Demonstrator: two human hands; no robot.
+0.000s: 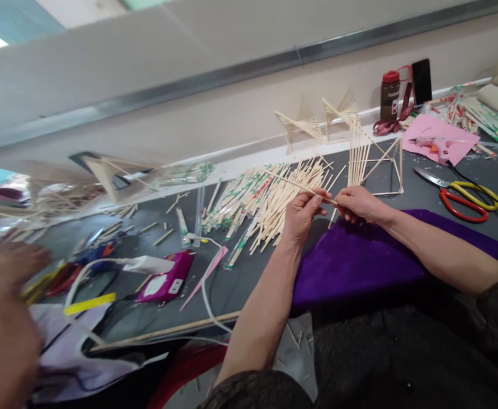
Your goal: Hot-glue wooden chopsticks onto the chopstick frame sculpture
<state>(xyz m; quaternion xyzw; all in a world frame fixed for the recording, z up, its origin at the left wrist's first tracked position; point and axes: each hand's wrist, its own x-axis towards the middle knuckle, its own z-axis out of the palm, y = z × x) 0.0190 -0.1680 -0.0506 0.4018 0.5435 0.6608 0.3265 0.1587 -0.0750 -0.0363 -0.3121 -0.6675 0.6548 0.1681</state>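
Note:
My left hand [302, 215] grips a thin wooden chopstick [289, 182] between thumb and fingers, its far end pointing up and left over the pile. At the stick's near end, my right hand [357, 203] is closed in a pinch, fingertips close to those of the left. Both hands are just above the edge of a purple cloth-covered surface [360, 261]. Behind them lies a heap of loose bare chopsticks [274, 218], with wrapped chopsticks [237, 199] on its left. A stick frame [401, 165] with a fan of parallel sticks stands beyond my right hand.
Scissors [462, 196] and a glue gun [434, 146] on pink paper lie to the right. A bottle [389, 96] and a phone [422, 82] stand by the wall. Leftward are a magenta power strip [167, 278], cables and another person's blurred hand [8, 318].

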